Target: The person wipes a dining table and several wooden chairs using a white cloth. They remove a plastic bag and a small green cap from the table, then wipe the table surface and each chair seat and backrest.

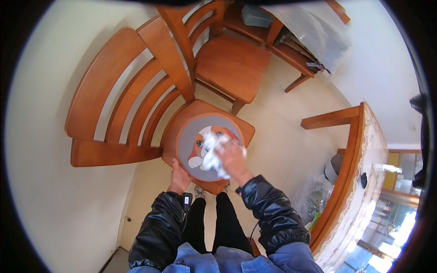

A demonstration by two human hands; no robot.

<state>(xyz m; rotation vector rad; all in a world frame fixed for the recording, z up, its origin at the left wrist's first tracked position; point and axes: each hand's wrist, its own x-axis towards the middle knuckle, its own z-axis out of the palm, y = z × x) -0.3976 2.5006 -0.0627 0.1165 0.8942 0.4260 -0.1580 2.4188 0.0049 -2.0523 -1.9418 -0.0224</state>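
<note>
Before me stands a wooden chair [201, 106] with a curved slatted backrest [112, 82] to the left. On its seat is a round wooden-rimmed stool top or seat pad, I cannot tell which, with a grey dog-face picture [187, 136]. My right hand [232, 158] presses a crumpled white cloth [213, 150] onto the dog picture and is blurred. The cloth covers part of the dog's face. My left hand [180, 177] grips the near-left edge of the round piece, its thumb on the rim and its other fingers mostly hidden.
A second wooden chair [235, 65] stands just beyond. Behind it, a wooden shelf or seat [293, 56] holds a large clear plastic bag [314, 30]. To the right is a table with a patterned cloth [362, 160]; plastic bags [312, 194] lie under it. A pale wall [44, 136] bounds the left.
</note>
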